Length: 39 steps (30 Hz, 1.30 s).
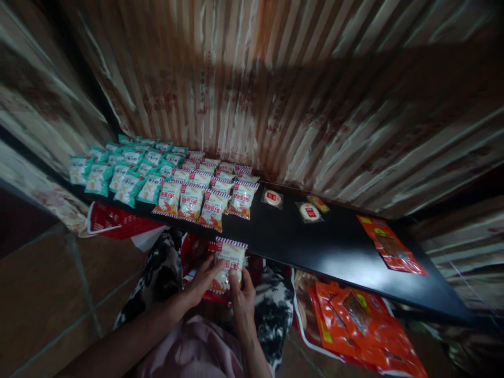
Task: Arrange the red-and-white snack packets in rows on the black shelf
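Note:
A white and orange snack bag (pixel 229 256) with a striped top edge is held upright above my lap, below the front edge of the black shelf. My left hand (pixel 205 278) grips its left side, fingers partly behind it. On the lower right side, my right hand (pixel 241 293) holds it with the thumb across the front. Just beyond stand several matching snack bags (pixel 213 209) in rows on the shelf. Between my knees, partly hidden by the bag and my hands, is a red basket (pixel 189 247).
Teal snack bags (pixel 129 186) crowd the left end of the black shelf (pixel 271 236). Two round white packets (pixel 309 211), a small yellow packet (pixel 318 203) and an orange packet (pixel 389 245) lie farther right. Below are a red basket (pixel 103 220) and a container of orange packets (pixel 354 320).

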Available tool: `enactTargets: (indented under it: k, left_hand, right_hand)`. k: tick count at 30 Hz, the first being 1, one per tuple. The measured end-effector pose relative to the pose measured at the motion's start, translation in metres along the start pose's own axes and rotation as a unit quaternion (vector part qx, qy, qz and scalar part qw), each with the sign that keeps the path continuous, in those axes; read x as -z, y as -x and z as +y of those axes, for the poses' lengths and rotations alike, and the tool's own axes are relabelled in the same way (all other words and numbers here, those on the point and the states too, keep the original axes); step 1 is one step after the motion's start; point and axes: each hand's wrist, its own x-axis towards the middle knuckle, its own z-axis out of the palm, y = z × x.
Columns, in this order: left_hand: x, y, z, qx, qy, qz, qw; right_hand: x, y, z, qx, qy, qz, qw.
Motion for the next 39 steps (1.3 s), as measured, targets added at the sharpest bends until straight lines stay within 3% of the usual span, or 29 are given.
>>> enactTargets:
  k: [4, 12, 20, 25, 39]
  left_hand:
    - [0.001, 0.002, 0.002, -0.003, -0.041, 0.015, 0.999]
    - [0.003, -0.002, 0.0, 0.009, -0.069, -0.01, 0.997]
    - [0.002, -0.007, -0.004, 0.016, -0.084, 0.046, 0.995]
    - [0.002, -0.01, -0.007, 0.007, -0.091, 0.051, 0.994]
    - [0.006, -0.019, -0.018, -0.046, -0.086, 0.026, 0.995]
  right_hand:
    - [-0.002, -0.01, -0.011, 0.015, 0.022, 0.032, 0.999]
    - [-0.003, -0.024, -0.021, 0.032, 0.041, 0.021, 0.998]
    - [-0.001, -0.022, -0.014, -0.002, -0.001, -0.049, 0.999]
    - [0.002, -0.02, -0.012, -0.016, -0.016, -0.048, 0.999]
    - [0.006, -0.029, -0.004, 0.021, -0.002, -0.011, 1.0]
